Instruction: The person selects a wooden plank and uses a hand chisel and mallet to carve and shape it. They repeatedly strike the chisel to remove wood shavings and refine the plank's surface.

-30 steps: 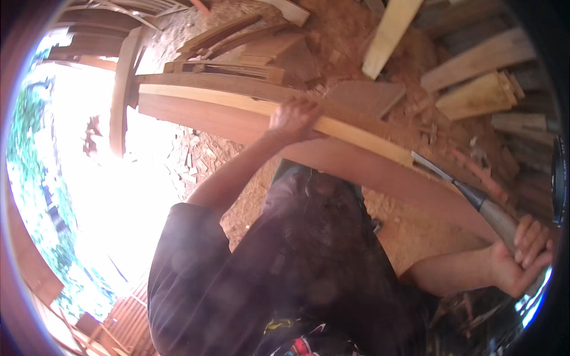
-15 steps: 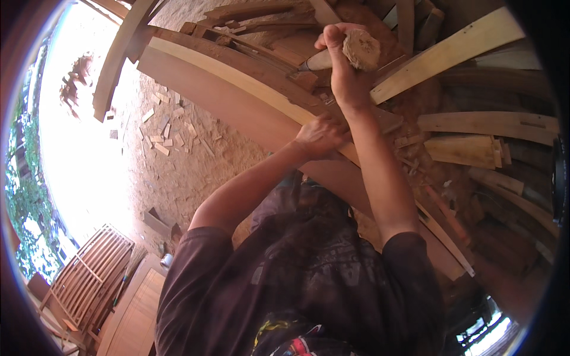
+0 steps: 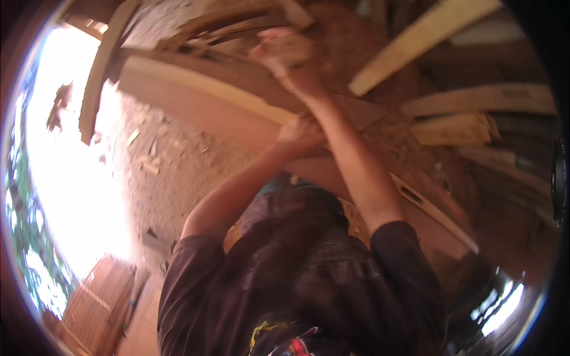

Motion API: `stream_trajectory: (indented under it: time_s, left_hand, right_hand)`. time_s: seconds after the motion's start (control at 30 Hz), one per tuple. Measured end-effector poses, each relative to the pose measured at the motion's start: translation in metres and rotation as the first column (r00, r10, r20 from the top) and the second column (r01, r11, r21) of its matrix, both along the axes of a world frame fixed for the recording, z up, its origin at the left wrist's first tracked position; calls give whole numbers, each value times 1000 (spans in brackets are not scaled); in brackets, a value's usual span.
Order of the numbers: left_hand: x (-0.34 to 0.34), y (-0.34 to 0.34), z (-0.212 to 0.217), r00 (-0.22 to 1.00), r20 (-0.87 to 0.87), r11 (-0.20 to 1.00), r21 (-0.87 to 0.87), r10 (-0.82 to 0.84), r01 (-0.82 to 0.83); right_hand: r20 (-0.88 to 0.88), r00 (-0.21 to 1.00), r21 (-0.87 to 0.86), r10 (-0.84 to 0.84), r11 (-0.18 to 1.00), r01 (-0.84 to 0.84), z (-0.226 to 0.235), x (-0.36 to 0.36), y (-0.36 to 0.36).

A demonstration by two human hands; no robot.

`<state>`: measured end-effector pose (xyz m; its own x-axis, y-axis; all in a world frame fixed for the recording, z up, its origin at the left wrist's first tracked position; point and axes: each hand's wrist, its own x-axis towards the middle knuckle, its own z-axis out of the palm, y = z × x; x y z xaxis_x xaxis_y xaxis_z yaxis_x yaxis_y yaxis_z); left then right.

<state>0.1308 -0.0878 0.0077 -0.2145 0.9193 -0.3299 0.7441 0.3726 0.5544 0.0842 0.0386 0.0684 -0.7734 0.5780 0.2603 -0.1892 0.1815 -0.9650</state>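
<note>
My right hand, smeared by motion, is raised beyond the long timber and closed round a wooden mallet. The mallet's round, pale head shows beside my fingers. Lower down, my left hand rests closed at the top of the long timber, its fingers partly hidden behind my right forearm. Whatever it grips cannot be made out. The timber lies slantwise in front of me, with a pale upper edge and a reddish side. A dark slot shows in its edge right of my right forearm.
Wood offcuts lie scattered on the dusty ground at left. Curved timber pieces are piled at right, with a pale plank above them. An upright curved beam stands at far left. A slatted wooden panel is at lower left.
My right hand has swung left with the mallet. My left hand stays at the timber. The whole view has shifted slightly and is blurred.
</note>
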Motion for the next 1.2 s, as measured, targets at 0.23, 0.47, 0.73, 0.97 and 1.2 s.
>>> stream_trajectory:
  time_s: [0.23, 0.47, 0.73, 0.97, 1.2]
  left_hand:
    - [-2, 9, 9, 935, -302, 974, 72, -185, 216]
    - [4, -8, 24, 992, 51, 721, 683, 113, -117]
    - [15, -72, -22, 121, 650, 349, -234, 751, -907]
    - [29, 14, -22, -57, 335, -75, 42, 941, -996]
    - [28, 26, -8, 58, 325, 4, 163, 944, -987]
  right_hand:
    - [371, 877, 239, -305, 944, 227, -37, 133, 0]
    - [569, 555, 543, -607, 784, 300, 14, 389, 25]
    - [842, 376, 457, -386, 882, -116, -18, 458, 33]
    - [949, 295, 189, -113, 951, -245, -22, 453, 62]
    - [869, 467, 340, -164, 882, -325, 4, 453, 80]
